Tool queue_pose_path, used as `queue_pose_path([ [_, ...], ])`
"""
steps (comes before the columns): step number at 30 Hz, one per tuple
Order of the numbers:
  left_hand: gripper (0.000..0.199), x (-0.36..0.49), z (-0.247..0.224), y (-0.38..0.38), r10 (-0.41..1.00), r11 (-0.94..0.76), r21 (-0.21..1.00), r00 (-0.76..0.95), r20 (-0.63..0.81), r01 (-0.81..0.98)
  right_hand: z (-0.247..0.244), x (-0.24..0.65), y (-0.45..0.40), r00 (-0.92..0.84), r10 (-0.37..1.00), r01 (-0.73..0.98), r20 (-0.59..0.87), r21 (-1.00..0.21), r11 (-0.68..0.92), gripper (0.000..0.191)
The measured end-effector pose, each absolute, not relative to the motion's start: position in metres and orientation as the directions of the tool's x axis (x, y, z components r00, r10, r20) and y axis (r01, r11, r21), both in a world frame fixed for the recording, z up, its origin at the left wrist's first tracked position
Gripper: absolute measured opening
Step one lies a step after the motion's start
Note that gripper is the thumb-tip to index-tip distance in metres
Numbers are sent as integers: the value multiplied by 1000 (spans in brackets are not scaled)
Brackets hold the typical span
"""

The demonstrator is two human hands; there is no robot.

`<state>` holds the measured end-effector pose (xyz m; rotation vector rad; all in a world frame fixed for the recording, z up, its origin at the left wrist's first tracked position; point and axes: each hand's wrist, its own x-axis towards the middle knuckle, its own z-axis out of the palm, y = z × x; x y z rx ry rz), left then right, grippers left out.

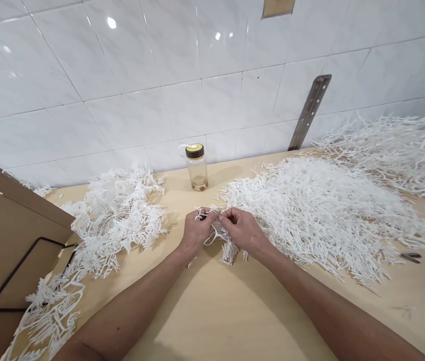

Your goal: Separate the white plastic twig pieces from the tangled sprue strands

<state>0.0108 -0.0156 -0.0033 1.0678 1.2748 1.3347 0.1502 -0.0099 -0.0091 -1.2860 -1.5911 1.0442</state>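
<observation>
My left hand (198, 228) pinches a white branching plastic sprig (217, 230) between thumb and fingers, over the middle of the table. Right beside it, my right hand (243, 228) is closed too, its thumb and fingertip pressed together at the same sprig. The two sets of fingertips almost meet. Thin white stems hang below the hands, and a small bunch of white pieces (229, 252) lies beneath them. To the right spreads a big heap of white sprigs (310, 210), close to my right hand. The exact spot where the fingers grip is partly hidden.
A clear bottle (198, 168) with a dark and yellow lid stands behind my hands. Another white pile (118, 215) lies left, near a cardboard box (13, 240) and black wire frame (13, 273). Small snips (411, 257) lie right. A metal bracket (310, 113) leans against the tiled wall.
</observation>
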Motion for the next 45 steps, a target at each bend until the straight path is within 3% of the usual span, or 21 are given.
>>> queue_pose_path([
  [4, 31, 10, -1, -15, 988, 27, 1000, -151, -27, -1, -5, 151, -12, -114, 972, 471, 203, -851, 233, 13],
  [10, 26, 8, -3, -14, 996, 13, 999, -92, -10, 36, 2, 152, -13, -138, 973, 583, 186, -779, 232, 8],
  [14, 17, 8, -6, -16, 979, -139, 973, -124, 164, 186, 1, 151, -12, -156, 974, 657, 165, -719, 227, 11],
  [18, 9, 8, -6, -22, 915, -339, 865, -85, 394, 370, 2, 145, -13, -122, 984, 679, 128, -712, 177, 10],
  [21, 9, 8, -4, -24, 895, -376, 843, -87, 438, 384, 6, 142, -13, -72, 983, 691, 166, -703, 170, 9],
  [25, 18, 7, -2, -20, 924, -300, 912, -152, 351, 281, 9, 157, -4, 54, 994, 671, 96, -741, 35, 10],
  [29, 35, 6, 0, -16, 997, -12, 1000, -82, 11, -23, 14, 187, 8, 158, 957, 638, 242, -765, 88, 8],
  [32, 42, 6, 2, -13, 989, 134, 977, -44, -143, -165, 16, 202, 13, 143, 938, 723, 316, -680, 119, 5],
  [35, 43, 4, 2, -11, 984, 172, 961, -16, -179, -218, 16, 203, 11, 9, 934, 812, 356, -548, 201, 9],
  [37, 42, 2, 0, -9, 984, 172, 955, -2, -178, -243, 16, 195, 7, -80, 928, 803, 363, -528, 276, 15],
  [41, 41, 2, -1, -9, 986, 164, 954, 7, -168, -251, 13, 171, -6, -195, 913, 600, 357, -693, 399, 20],
  [45, 44, 4, 2, -11, 986, 164, 961, 0, -168, -221, 8, 156, -12, -171, 950, 536, 260, -785, 311, 20],
])
